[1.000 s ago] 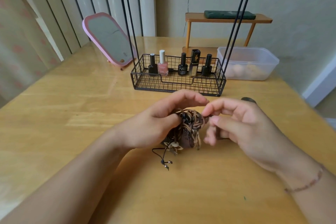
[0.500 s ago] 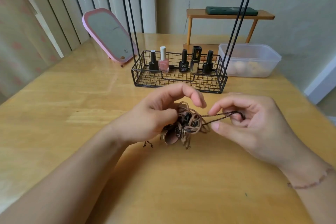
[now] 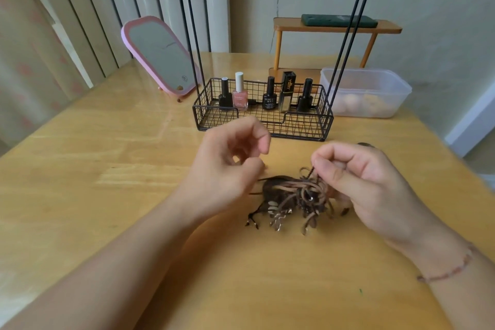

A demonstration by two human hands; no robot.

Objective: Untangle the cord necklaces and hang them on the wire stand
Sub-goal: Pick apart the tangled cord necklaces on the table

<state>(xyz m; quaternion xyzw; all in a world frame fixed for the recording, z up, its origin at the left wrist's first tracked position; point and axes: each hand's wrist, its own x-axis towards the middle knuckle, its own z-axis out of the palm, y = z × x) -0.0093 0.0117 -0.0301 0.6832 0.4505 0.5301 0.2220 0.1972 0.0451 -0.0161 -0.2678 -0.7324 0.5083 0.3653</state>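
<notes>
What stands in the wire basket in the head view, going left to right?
Black bottle → pink nail polish bottle with white cap → black bottle → tall black and silver tube → black bottle, all standing inside the wire basket.

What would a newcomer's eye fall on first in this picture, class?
The brown tangle of cord necklaces lying mid-table, with the right hand pinching a cord at its top and the left hand curled just beside it. Behind them stands the black wire stand, nail polish bottles lined up in its basket.
</notes>
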